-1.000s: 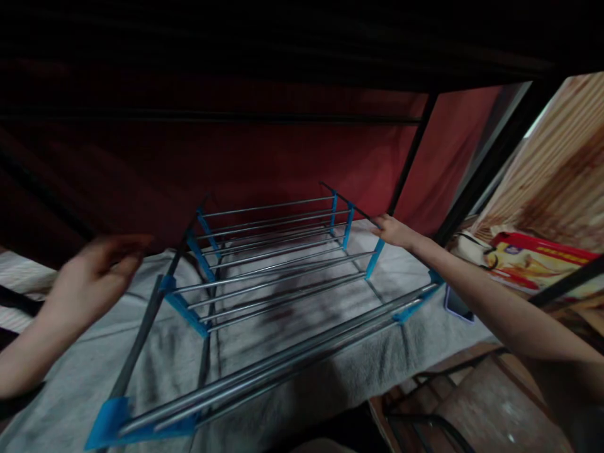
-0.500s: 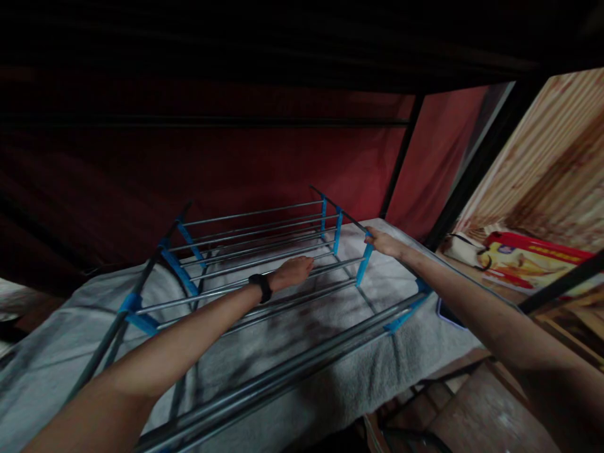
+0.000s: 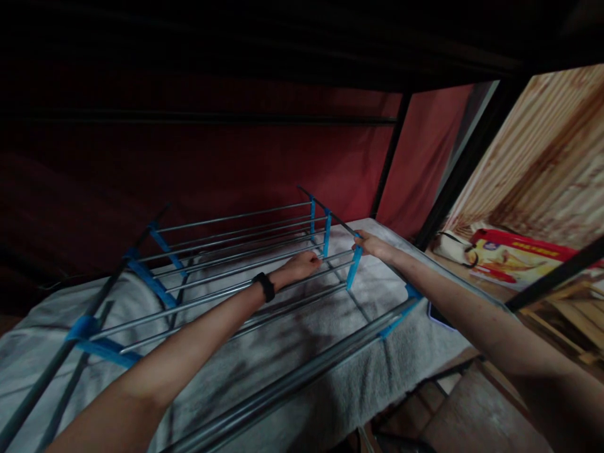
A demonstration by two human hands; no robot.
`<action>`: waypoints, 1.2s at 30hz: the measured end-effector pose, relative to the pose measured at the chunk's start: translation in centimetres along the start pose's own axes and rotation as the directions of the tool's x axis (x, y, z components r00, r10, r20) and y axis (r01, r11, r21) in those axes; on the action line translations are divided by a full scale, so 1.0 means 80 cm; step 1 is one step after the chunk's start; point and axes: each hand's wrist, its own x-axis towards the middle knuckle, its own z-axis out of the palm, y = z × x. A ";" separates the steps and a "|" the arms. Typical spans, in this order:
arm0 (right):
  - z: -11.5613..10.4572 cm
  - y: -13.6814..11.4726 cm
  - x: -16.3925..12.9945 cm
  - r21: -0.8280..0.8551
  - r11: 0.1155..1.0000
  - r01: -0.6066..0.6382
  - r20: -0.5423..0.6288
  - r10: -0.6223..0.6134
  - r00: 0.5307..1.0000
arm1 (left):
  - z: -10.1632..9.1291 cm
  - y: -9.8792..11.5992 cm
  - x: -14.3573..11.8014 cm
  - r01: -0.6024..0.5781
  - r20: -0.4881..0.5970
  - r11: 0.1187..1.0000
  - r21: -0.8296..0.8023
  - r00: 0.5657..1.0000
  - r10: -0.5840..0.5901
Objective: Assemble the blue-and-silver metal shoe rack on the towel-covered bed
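Note:
A rack (image 3: pixel 264 272) of grey metal rods with blue plastic connectors lies on a pale grey blanket (image 3: pixel 302 371). My left hand (image 3: pixel 298 267), with a black band on the wrist, is over the rods near their right ends. Its fingers are curled closed; whether they grip a rod is hidden. At the rack's right side, my right hand (image 3: pixel 371 244) is closed round the dark side pole (image 3: pixel 342 223), just at the top of a blue connector (image 3: pixel 353 267). Another blue connector (image 3: pixel 94 340) joins the rods to the left side pole.
Dark bed-frame posts (image 3: pixel 465 170) and a low dark surface overhead surround the blanket. A red cloth (image 3: pixel 226 163) hangs behind. On the right are a red and yellow package (image 3: pixel 514 258), a white pouch (image 3: pixel 450 248) and a phone (image 3: pixel 441 316) partly hidden by my right arm.
My left hand's fingers have curled in, and it sits slightly higher against the rods. The rack's left end shows lower and further left. My right hand keeps its hold on the side pole.

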 end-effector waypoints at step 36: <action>-0.006 -0.012 -0.019 0.234 0.972 -0.015 0.027 0.009 1.000 | 0.003 0.050 -0.020 -0.103 -0.105 0.964 0.246 0.986 0.132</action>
